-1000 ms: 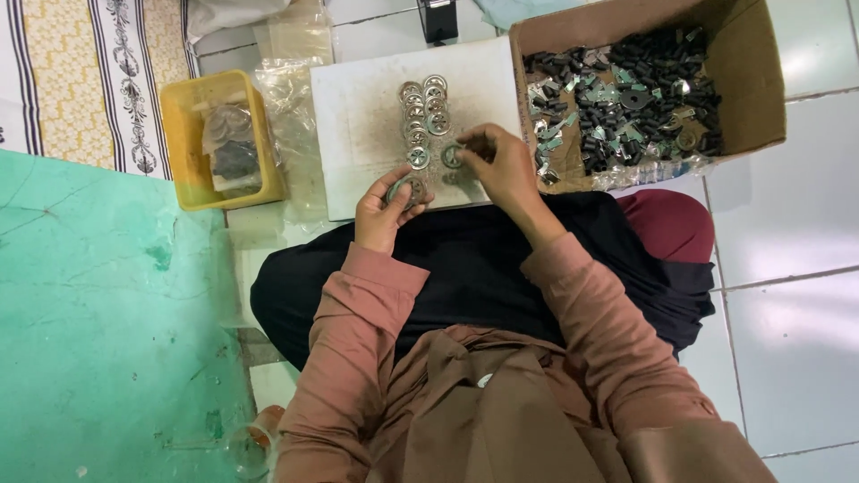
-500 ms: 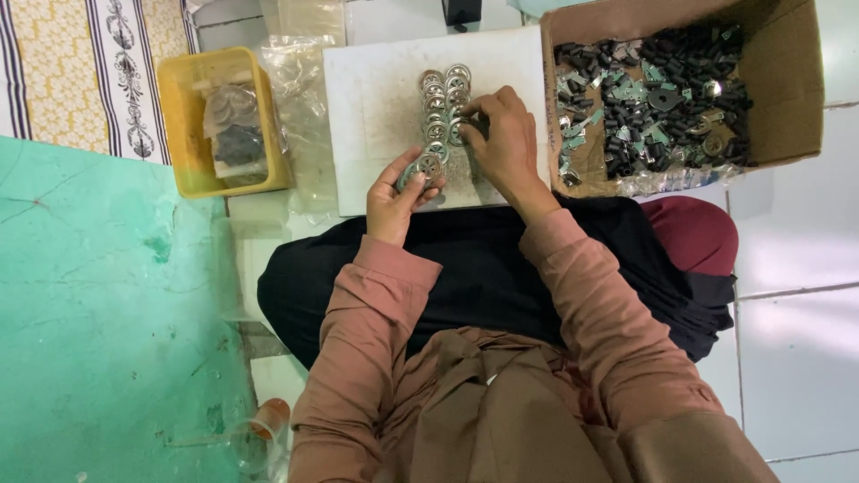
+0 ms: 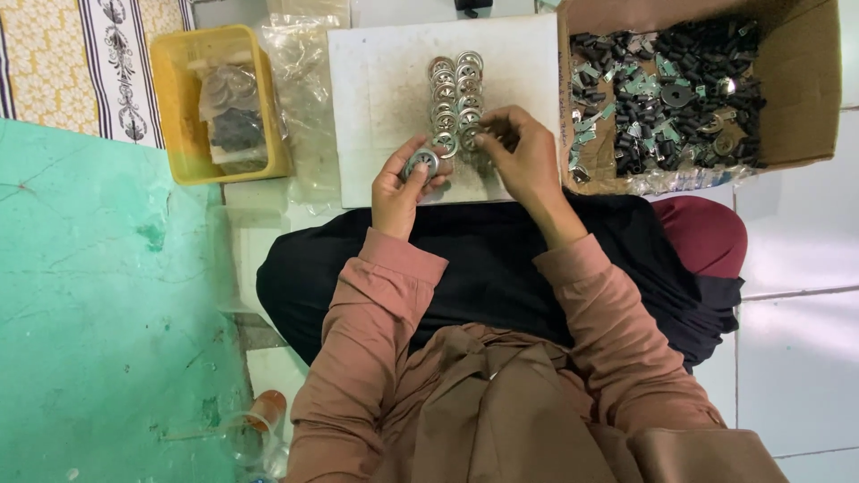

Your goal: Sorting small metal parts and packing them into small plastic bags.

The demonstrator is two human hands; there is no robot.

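Yellow tub (image 3: 175, 54), silver discs (image 3: 455, 98), white board (image 3: 380, 98), brown box (image 3: 801, 80).

The left hand (image 3: 401, 183) grips a round metal disc (image 3: 420, 164) over the white board (image 3: 376, 98). The right hand (image 3: 523, 156) touches the disc rows (image 3: 455, 98) on that board.

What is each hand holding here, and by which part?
The left hand pinches a round metal disc by its rim between thumb and fingers. The right hand touches the disc rows; any hold there cannot be told.

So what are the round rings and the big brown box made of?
The round rings look like shiny silvery metal, since they glint in the light. The brown box looks like plain matte cardboard, with soft bent flaps.
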